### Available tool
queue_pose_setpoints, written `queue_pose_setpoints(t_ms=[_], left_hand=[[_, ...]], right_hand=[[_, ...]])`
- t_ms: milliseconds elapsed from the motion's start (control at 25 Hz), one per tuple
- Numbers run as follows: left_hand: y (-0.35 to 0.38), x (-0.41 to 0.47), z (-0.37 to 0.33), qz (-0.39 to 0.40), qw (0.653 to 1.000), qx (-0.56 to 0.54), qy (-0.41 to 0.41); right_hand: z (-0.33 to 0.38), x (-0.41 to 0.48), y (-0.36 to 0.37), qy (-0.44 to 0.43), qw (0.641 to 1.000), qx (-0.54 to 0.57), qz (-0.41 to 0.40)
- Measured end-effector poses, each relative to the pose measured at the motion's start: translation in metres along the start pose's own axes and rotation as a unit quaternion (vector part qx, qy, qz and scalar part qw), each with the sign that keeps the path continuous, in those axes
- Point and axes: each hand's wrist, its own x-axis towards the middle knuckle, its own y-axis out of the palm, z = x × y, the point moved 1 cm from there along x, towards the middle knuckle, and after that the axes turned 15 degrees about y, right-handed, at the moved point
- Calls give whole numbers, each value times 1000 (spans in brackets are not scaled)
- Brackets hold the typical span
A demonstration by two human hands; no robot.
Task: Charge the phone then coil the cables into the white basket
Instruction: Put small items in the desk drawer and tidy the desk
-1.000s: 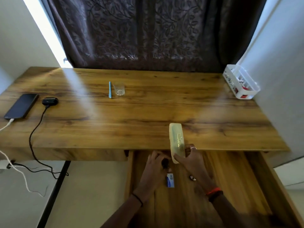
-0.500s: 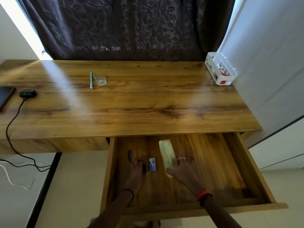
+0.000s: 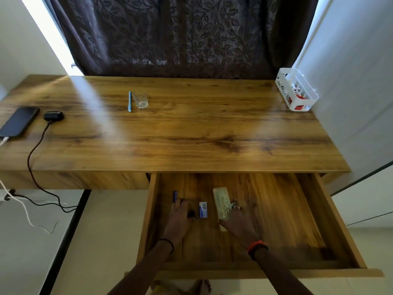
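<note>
Here, right hand (image 3: 239, 223) fingers round pale case (image 3: 220, 203), left hand (image 3: 177, 218) fingers' hold unclear, white basket (image 3: 281, 87) well apart.

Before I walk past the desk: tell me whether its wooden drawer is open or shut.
Open. The wooden drawer stands out past the front edge of the wooden desk, its floor exposed.
</note>
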Motion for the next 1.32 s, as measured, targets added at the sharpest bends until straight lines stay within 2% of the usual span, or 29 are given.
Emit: queue_pose_setpoints(t_ms=[80,240,440,520,600,680,840,960,1120,1320], left_hand=[[-10,2,-3,-15,1000,2,10],[-32,12,-7,-20,997,-74,9],[-96,40,-28,-10,978,-198,61],[-129,57,-27,-41,974,-207,80],[-164,79,-15,-105,971,-203,70],[-199,103,5,-155,972,-166,54],[-259,152,54,-198,977,-72,26],[-287,187,96,-209,978,-20,-7],[-305,226,156,-218,974,-21,-61],[-313,273,192,-181,976,-37,-114]], right_hand=[[0,0,-5,1,1000,-13,-2],[11,5,-32,-27,989,-145,-28],[90,-8,-106,-77,986,-146,11],[136,-4,-128,-94,989,-116,9],[182,5,-136,-126,989,-83,-5],[227,12,-134,-153,988,-31,-5],[308,38,-116,-156,985,64,-35],[364,69,-92,-131,984,112,-48],[420,107,-61,-117,976,174,-53],[478,141,-34,-125,979,160,-36]])
